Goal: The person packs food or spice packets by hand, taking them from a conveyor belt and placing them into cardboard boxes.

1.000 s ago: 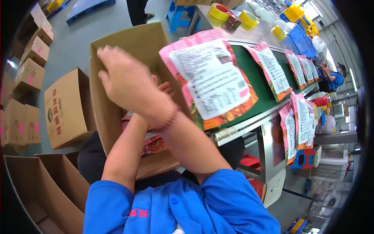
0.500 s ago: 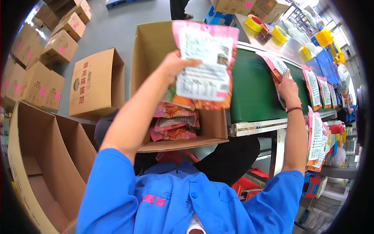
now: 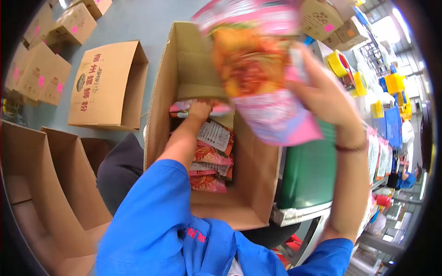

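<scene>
My left hand (image 3: pixel 198 113) reaches down into the open cardboard box (image 3: pixel 258 184), its fingers closed on the upper edge of a pink food pouch (image 3: pixel 180 107) near the far wall. More pink and orange pouches (image 3: pixel 212 154) lie overlapped in the box, closer to me. Above the box's right side, my right hand (image 3: pixel 324 92) grips another printed pouch (image 3: pixel 255 69), blurred by motion, its food picture facing me. Part of that hand's fingers is hidden behind the pouch.
A green conveyor belt (image 3: pixel 308 175) runs along the box's right side, with more pouches (image 3: pixel 380 156) farther along it. Tape rolls (image 3: pixel 338 63) sit beyond the belt. An open carton (image 3: pixel 103 87) stands on the floor at left; a divided carton (image 3: pixel 34 184) is nearer me.
My left hand has lowered its pouch into the box. My right hand has lifted a pouch off the green belt and brought it left over the box. The view has shifted.
</scene>
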The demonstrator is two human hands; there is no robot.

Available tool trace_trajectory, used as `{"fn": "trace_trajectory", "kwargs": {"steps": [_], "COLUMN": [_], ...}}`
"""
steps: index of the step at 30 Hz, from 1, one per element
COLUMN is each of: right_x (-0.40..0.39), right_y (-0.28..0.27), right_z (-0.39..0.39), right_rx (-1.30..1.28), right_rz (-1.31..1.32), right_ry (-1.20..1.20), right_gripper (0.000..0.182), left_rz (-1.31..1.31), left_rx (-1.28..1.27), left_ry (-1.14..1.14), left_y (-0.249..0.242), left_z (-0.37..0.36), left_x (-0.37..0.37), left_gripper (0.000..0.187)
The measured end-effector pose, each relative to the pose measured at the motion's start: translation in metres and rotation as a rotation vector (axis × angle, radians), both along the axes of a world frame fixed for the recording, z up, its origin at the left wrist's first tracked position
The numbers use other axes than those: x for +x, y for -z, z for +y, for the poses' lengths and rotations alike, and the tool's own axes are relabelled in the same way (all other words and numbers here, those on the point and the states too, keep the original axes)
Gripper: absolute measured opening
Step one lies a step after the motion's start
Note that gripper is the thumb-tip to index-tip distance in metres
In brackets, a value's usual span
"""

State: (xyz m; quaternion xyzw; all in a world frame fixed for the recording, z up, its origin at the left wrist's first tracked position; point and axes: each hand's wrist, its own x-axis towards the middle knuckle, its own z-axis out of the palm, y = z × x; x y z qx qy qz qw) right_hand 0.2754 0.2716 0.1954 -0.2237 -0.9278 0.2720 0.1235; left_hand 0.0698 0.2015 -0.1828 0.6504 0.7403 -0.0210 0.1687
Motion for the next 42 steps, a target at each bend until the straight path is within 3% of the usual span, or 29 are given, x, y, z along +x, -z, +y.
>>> {"fn": "trace_trajectory", "kwargs": {"steps": [3,5,6,7,9,10,11,13,14,16,17,18,19,21,22,24,25,26,27,28,30,31,32,33,35,37,39,41,42], "right_x": [-0.091,-0.125,-0.130,-0.129,-0.108,-0.091,-0.080,-0.084,-0.081,-0.087,-0.094,-0.101,-0.109,-0.108,-0.097,-0.048,-0.012,0.028,0.072,0.116,0.206,0.262,0.299,0.322,0.342,0.342,0.367,0.394,0.439], "right_y": [0.100,0.175,0.219,0.258,0.377,0.410,0.428,0.442,0.440,0.401,0.377,0.365,0.328,0.240,0.182,0.074,0.039,0.005,-0.004,-0.013,-0.004,0.026,0.076,0.096,0.111,0.096,0.072,0.020,0.038], "right_z": [0.027,0.034,0.037,0.028,0.008,-0.017,-0.046,-0.063,-0.064,-0.054,-0.048,-0.049,-0.045,-0.037,-0.038,-0.045,-0.051,-0.058,-0.053,-0.055,-0.062,-0.062,-0.074,-0.087,-0.107,-0.144,-0.169,-0.193,-0.191], "right_rx": [-0.031,0.013,0.042,0.070,0.053,0.064,0.115,0.164,0.149,-0.208,-0.261,-0.085,-0.174,-0.185,-0.128,-0.016,0.082,0.213,0.304,0.510,0.753,0.869,0.786,0.115,0.107,0.103,0.481,0.416,0.502], "right_rz": [-0.292,-0.402,-0.466,-0.476,-0.629,-0.742,-0.766,-0.751,-0.741,-0.644,-0.667,-0.634,-0.657,-0.396,-0.357,-0.151,0.030,0.110,0.394,0.452,0.417,0.111,-0.346,-0.146,0.054,-0.116,-0.150,0.015,-0.391], "right_ry": [0.057,0.122,0.162,0.203,0.215,0.163,0.248,0.322,0.319,0.350,0.372,0.339,0.333,0.141,0.179,0.287,0.419,0.504,0.572,0.723,1.078,1.156,1.384,1.440,1.220,1.071,1.139,1.401,1.522], "right_gripper": [0.074,0.076,0.053,0.046,0.053,0.058,0.065,0.075,0.078,0.061,0.046,0.028,0.033,0.026,0.027,0.031,0.032,0.030,0.036,0.036,0.032,0.052,0.073,0.083,0.085,0.082,0.079,0.071,0.077], "left_rz": [-0.044,0.296,0.181,0.180,-0.072,0.025,0.031,-0.131,-0.171,-0.377,-0.415,-0.246,-0.225,-0.195,-0.184,-0.574,-0.564,-0.784,-1.008,-1.137,-1.303,-1.474,-1.553,-1.549,-1.794,-1.867,-1.832,-1.636,-1.604], "left_rx": [0.092,0.393,0.034,0.011,-0.560,-0.051,-0.040,-0.297,-0.250,-0.262,-0.113,-0.220,-0.254,-0.118,-0.092,0.148,0.167,0.309,0.449,0.496,0.478,0.433,0.379,0.371,0.155,-0.057,-0.129,-0.315,-0.383], "left_ry": [-0.043,-0.006,-0.048,-0.018,-0.041,-0.037,-0.042,0.017,-0.050,-0.138,-0.184,-0.141,-0.267,-0.255,-0.212,-0.257,-0.240,-0.288,-0.332,-0.353,-0.372,-0.408,-0.384,-0.357,-0.299,-0.271,-0.249,-0.276,-0.249], "left_y": [0.079,0.107,0.076,0.050,0.019,0.077,0.071,0.046,0.061,0.063,0.111,0.063,0.028,0.022,0.003,-0.042,-0.049,-0.053,-0.062,-0.082,-0.161,-0.199,-0.223,-0.237,-0.259,-0.275,-0.279,-0.285,-0.290], "left_z": [-0.022,-0.038,-0.035,-0.034,-0.028,-0.040,-0.049,-0.064,-0.071,-0.071,-0.073,-0.075,-0.075,-0.076,-0.072,-0.069,-0.063,-0.054,-0.045,-0.039,-0.042,-0.046,-0.048,-0.049,-0.051,-0.053,-0.045,-0.035,-0.030], "left_x": [0.006,0.001,0.005,0.010,0.019,0.022,0.020,0.020,0.017,0.017,0.011,0.019,0.031,0.033,0.039,0.044,0.044,0.043,0.042,0.046,0.073,0.090,0.107,0.126,0.165,0.201,0.229,0.253,0.265], "left_gripper": [0.047,0.050,0.052,0.052,0.050,0.046,0.046,0.043,0.043,0.044,0.044,0.041,0.044,0.043,0.043,0.038,0.038,0.035,0.033,0.034,0.036,0.037,0.041,0.041,0.043,0.045,0.049,0.058,0.062]}}
